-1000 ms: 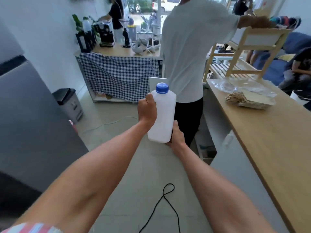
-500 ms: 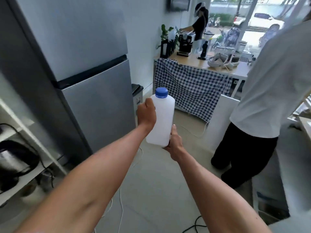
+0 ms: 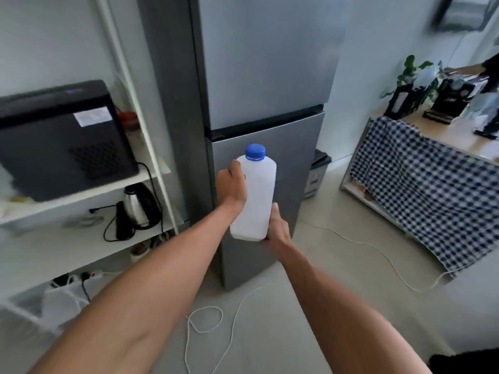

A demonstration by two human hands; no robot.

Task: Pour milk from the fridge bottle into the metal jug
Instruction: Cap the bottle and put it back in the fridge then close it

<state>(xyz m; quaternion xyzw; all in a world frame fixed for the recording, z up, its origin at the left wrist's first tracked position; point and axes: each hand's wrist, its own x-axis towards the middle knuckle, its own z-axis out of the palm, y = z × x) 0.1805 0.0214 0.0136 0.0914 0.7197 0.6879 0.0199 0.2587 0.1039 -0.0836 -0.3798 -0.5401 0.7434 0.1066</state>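
One milk bottle (image 3: 253, 197), capped, gripped by two hands: left hand (image 3: 231, 188) and right hand (image 3: 278, 225).

The bottle (image 3: 253, 197) sits before the fridge (image 3: 266, 76), shelves (image 3: 81, 190) left, table (image 3: 456, 136) right.

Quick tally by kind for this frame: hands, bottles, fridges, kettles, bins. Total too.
Hands: 2, left hand and right hand, both on the bottle
Bottles: 1, bottle, blue cap on
Fridges: 1, fridge, doors shut
Kettles: 1, kettle on the shelf
Bins: 1, bin right of the fridge
Total: 6
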